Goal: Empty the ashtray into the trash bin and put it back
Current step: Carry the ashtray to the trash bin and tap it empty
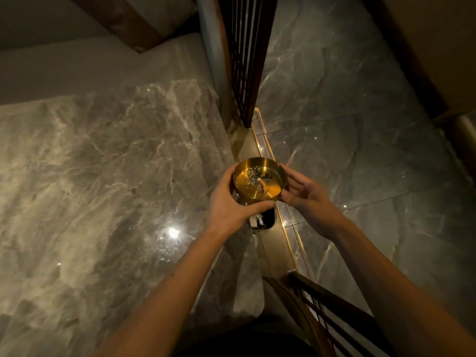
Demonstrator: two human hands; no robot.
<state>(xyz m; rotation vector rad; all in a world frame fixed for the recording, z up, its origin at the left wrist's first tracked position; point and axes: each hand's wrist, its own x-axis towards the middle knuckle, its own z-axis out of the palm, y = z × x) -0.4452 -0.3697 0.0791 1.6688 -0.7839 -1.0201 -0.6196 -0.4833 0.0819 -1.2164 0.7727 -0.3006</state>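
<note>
Two hands clasp the ash-laden brass ashtray (257, 181), left hand (229, 202) curled round it, right hand (306, 197) looser; seemingly the trash bin (264, 221) lies directly below them.

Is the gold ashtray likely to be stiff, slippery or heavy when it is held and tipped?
The ashtray looks like polished metal, so probably stiff and somewhat slippery. Its wall seems thin, so likely light. The loose ash and butt inside should slide out readily once tilted.

Glossy grey marble table (103, 176), bright lamp glare on its top, grey marble tile floor (360, 124) alongside, small dark bin (265, 224) standing just beside the table's edge.
</note>
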